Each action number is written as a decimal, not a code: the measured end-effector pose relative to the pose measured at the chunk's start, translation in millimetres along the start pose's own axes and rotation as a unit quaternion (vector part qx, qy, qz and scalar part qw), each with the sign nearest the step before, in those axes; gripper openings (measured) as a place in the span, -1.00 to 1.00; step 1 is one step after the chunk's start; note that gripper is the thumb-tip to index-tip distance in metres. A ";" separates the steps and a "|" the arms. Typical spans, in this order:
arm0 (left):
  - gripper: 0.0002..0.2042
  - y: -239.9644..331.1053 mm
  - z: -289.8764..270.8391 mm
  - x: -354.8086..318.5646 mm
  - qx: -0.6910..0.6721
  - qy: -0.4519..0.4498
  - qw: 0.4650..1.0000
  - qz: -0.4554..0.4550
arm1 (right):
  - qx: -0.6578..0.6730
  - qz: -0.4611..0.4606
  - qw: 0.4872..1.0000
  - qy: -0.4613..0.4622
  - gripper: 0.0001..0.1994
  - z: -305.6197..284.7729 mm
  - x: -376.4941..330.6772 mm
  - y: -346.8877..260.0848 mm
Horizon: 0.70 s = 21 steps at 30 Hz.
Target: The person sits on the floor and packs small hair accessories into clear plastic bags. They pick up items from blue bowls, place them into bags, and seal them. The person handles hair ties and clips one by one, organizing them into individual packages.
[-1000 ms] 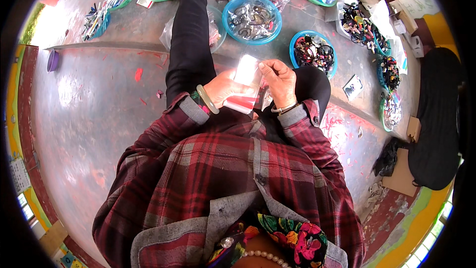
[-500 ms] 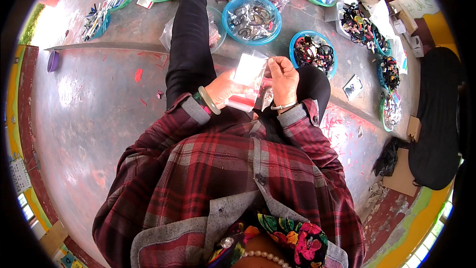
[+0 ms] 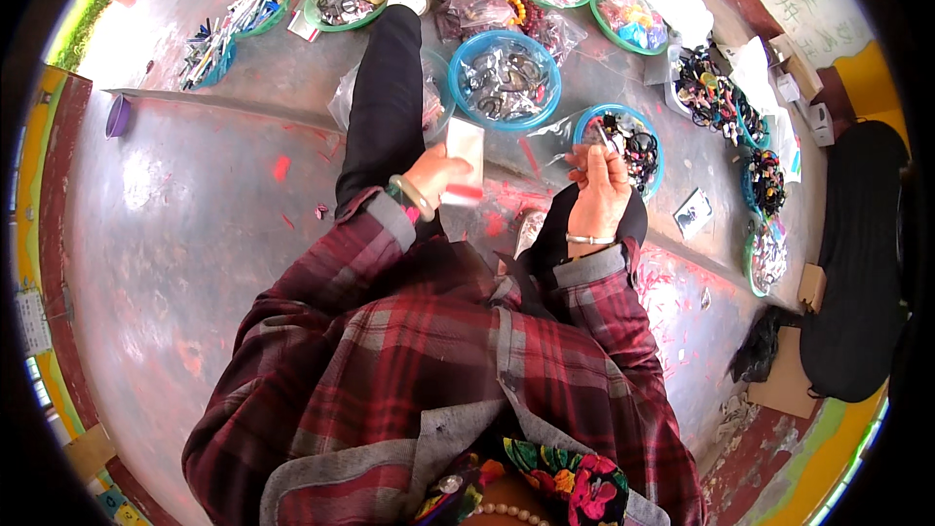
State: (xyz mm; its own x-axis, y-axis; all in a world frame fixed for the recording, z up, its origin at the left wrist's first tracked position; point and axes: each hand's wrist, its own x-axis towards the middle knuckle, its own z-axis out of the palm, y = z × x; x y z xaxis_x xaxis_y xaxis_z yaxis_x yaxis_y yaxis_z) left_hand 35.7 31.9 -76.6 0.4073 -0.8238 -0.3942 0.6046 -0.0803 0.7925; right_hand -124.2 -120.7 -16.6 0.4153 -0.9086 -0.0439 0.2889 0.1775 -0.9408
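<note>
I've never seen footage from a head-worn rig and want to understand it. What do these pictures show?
No machine here: these are a person's bare hands. Every picture comes from the left of two fisheye cameras worn on the head, looking down, so straight edges bend near the rim. The left hand holds a flat white rectangular pack with a red band; the right hand pinches a clear plastic bag. Ahead, on the grey floor, are a round blue plastic basin of dark items in clear bags and, farther left, a purple plastic container.
</note>
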 end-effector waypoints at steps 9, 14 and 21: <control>-0.75 -16.3 -74.6 147.3 0.254 0.291 0.915 0.113 | -0.015 0.082 0.995 -0.054 -0.90 7.2 -3.8 8.7; -0.78 0.9 -54.7 159.0 0.271 0.398 0.864 0.151 | -0.029 0.120 0.990 -0.065 -0.90 5.8 -1.7 13.8; -0.56 -2.7 -50.6 158.2 0.354 0.428 0.813 0.173 | -0.032 0.147 0.985 -0.089 -0.90 11.4 -0.7 21.4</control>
State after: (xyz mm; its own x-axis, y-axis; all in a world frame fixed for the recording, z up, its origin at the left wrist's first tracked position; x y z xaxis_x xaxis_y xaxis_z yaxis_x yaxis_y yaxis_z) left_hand 133.2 -69.8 -164.6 0.9799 -0.1973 -0.0298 -0.0701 -0.4803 0.8743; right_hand -108.5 -111.9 -32.9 0.6185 -0.7406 -0.2626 0.0811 0.3925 -0.9162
